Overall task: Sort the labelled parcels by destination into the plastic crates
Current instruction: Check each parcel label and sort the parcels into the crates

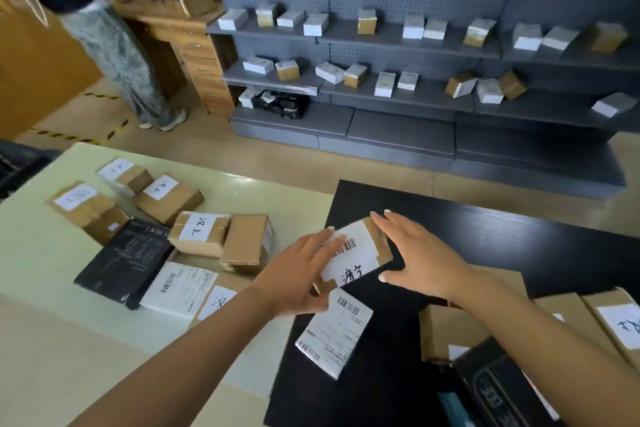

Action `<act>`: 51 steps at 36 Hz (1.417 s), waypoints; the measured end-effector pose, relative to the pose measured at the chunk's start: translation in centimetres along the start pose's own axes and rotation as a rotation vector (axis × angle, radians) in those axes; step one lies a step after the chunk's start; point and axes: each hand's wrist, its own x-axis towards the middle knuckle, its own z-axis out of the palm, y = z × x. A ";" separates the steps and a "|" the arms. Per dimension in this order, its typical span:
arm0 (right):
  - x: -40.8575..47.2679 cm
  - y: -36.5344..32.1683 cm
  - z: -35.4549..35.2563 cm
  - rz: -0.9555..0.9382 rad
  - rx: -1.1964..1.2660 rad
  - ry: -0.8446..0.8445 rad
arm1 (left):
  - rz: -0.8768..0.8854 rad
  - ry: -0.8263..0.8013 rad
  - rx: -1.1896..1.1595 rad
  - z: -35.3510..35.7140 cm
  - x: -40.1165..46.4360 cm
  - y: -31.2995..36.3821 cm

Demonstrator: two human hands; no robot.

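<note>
I hold a small cardboard parcel (358, 253) above the black table (485, 229). Its white label carries a barcode and handwritten characters. My left hand (298, 274) grips its left end, fingers lying on the label and the thumb hidden below. My right hand (420, 256) touches the right end with straight fingers along the edge and the thumb at the near corner. A second parcel (334, 336) with a printed white label lies on the black table just below. No plastic crate is in view.
Several labelled cardboard parcels (199, 232) and a black mailer (124, 262) are heaped on the pale table (41, 253) at left. More boxes (450, 333) crowd the lower right. Grey shelves (398, 97) with small boxes stand beyond. A person (114, 45) stands at far left.
</note>
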 end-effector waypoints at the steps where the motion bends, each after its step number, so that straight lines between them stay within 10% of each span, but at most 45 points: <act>1: -0.2 0.0 -0.2 -0.038 -0.017 0.001 | 0.010 0.015 0.001 -0.5 -0.2 0.8; 10: -3.0 0.0 -0.7 -0.292 -0.110 0.174 | 0.023 0.219 0.061 -0.9 -3.7 5.6; 17: -4.6 -1.4 -0.8 -0.434 -0.077 0.224 | -0.444 0.215 -0.320 -0.7 -7.7 6.3; 28: -5.1 -7.7 0.7 -0.672 -0.084 0.189 | -0.584 0.272 -0.445 -1.4 -16.5 5.8; 51: -3.5 -44.0 12.3 -0.962 -0.150 -0.239 | -0.942 0.772 -0.186 5.0 -51.5 -4.7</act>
